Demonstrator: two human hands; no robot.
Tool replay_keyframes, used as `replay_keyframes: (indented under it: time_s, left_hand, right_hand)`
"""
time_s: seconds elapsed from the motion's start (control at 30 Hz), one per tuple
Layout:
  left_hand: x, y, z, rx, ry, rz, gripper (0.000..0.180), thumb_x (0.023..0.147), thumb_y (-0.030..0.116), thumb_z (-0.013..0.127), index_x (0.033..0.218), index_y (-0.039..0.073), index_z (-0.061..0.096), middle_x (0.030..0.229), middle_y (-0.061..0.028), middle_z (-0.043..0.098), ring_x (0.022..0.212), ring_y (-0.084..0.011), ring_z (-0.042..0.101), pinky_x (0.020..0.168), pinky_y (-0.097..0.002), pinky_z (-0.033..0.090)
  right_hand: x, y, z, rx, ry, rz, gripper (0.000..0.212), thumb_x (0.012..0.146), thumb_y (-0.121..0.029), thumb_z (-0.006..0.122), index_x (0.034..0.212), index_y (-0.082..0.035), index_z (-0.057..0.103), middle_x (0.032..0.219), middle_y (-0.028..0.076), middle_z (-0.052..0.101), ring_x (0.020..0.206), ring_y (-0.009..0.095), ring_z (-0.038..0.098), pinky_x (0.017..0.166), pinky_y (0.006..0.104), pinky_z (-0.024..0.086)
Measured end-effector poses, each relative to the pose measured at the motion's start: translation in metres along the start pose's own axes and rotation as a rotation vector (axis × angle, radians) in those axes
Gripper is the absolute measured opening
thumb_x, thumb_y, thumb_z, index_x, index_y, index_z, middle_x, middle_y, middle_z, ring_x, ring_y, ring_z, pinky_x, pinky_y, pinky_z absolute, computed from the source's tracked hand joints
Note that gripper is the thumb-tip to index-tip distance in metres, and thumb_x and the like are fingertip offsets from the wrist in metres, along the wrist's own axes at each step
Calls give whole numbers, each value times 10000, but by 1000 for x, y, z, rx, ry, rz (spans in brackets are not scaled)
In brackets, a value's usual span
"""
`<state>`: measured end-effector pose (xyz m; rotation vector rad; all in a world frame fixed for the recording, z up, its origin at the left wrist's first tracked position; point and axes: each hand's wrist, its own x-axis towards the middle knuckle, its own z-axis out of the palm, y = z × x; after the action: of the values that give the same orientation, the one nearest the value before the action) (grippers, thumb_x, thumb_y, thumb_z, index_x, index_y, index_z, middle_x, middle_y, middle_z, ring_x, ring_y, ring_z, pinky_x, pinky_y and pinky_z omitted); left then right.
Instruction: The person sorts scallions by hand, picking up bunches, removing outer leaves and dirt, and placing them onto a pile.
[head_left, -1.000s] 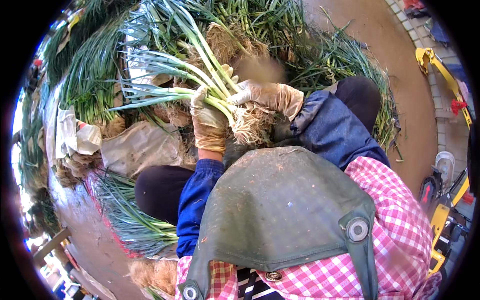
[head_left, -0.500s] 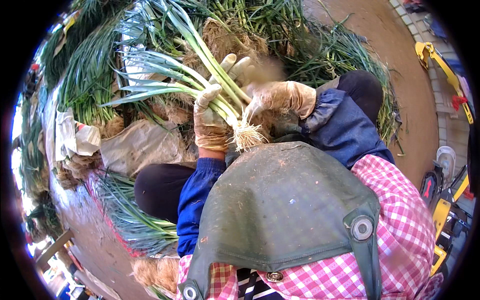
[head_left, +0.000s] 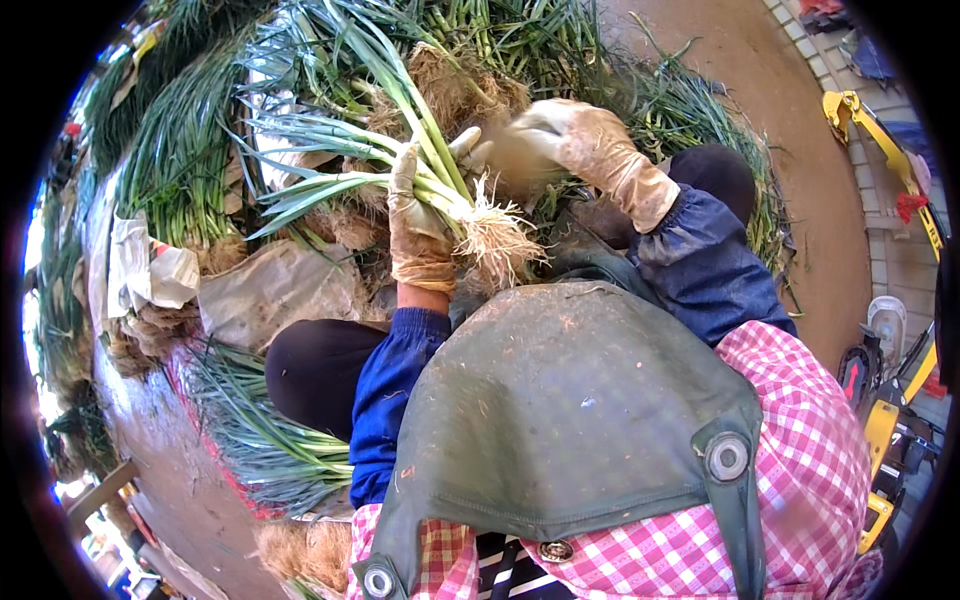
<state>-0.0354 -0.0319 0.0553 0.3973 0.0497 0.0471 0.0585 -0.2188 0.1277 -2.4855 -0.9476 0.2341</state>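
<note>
My left hand (head_left: 418, 225), in a soiled pale glove, is closed around a small bunch of green onions (head_left: 497, 232). Their white roots hang to the right of my fingers, and their long leaves fan toward the upper left. To the right of the bunch, apart from its roots, is my gloved right hand (head_left: 595, 150). Its fingers are smeared by motion, so whether they hold anything is unclear. Just beyond both hands, a heap of rooted green onions (head_left: 455, 85) lies with brown, dirt-covered roots.
More green onions (head_left: 185, 150) are stacked at the left, and another bunch (head_left: 270, 440) lies beside my left knee (head_left: 320, 380). A green apron (head_left: 580, 400) covers my lap. Along the right edge stand yellow metal frame parts (head_left: 885, 135).
My right hand has moved up and to the right, away from the roots. The bunch in my left hand has turned slightly, its roots now pointing more to the right.
</note>
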Motion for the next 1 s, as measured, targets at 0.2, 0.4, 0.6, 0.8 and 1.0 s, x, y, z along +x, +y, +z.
replay_keyframes:
  time_s: [0.2,0.4,0.6,0.8,1.0]
  left_hand:
    - [6,-15,-16,41,224,2,584,912,412,542,1327,16,431,1170,-132,560,1050,-229,565,920,-373,468]
    - [8,-23,-21,-26,232,-42,569,909,442,550,1313,52,459,1159,-103,558,1042,-224,555,906,-361,474]
    - [7,-19,-22,-222,200,-94,523,909,412,540,1276,43,490,1217,-155,543,1079,-252,547,948,-399,452]
    - [4,-19,-23,-202,42,-49,606,899,306,446,1415,22,304,1315,-333,417,1162,-395,490,1004,-463,407]
    - [5,-15,-26,-194,106,-51,598,855,224,456,1403,18,332,1303,-239,464,1095,-333,540,938,-442,461]
  right_hand:
    - [10,-71,26,-112,-118,-212,345,775,-388,667,865,-56,637,808,110,637,775,293,631,664,385,499]
    - [29,-47,70,-232,-238,-151,340,718,-310,674,949,-63,641,835,119,660,798,292,653,672,399,519]
    - [5,-60,58,-115,136,-259,319,758,-268,654,1024,-95,615,887,126,611,850,313,619,684,406,500]
    - [-12,-34,53,472,27,-141,201,874,-257,618,939,-72,662,806,74,643,767,197,614,663,292,493]
    - [20,-28,63,163,-120,-67,319,788,-355,678,928,-68,667,828,120,638,775,282,612,668,381,469]
